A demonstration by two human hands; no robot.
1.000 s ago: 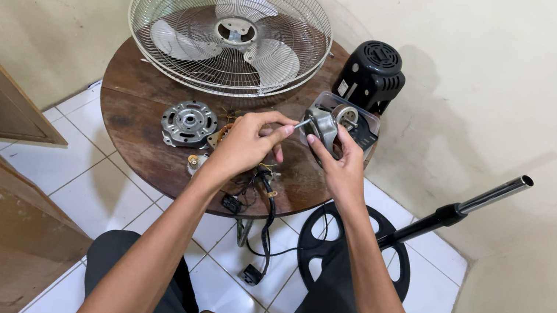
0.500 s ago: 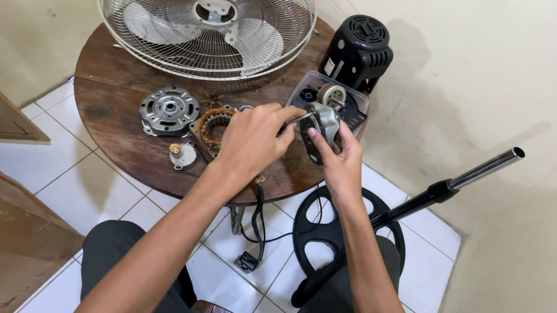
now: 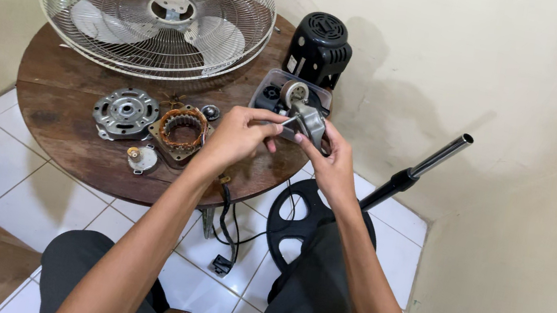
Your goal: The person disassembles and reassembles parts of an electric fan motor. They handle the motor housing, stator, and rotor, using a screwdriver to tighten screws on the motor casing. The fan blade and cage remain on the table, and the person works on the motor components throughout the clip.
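My right hand [image 3: 332,163] grips a small grey metal fan part [image 3: 306,112] with a round cap on top, held above the round wooden table [image 3: 64,145]. My left hand [image 3: 241,136] pinches a thin metal tool or pin [image 3: 287,122] whose tip touches the side of that part. Just left of my hands lie a stator with copper windings [image 3: 182,130], a silver motor end cover [image 3: 124,112] and a small rotor piece [image 3: 141,157].
A wire fan guard with white blades [image 3: 160,7] rests at the back of the table. A black motor housing [image 3: 319,47] and a clear tray [image 3: 270,88] stand behind my hands. A black fan stand with pole [image 3: 410,174] and a power cord [image 3: 229,234] are on the tiled floor.
The view has shifted so the table sits more to the left. My hands stay together on the grey part, with the left fingers now holding the thin tool against it.
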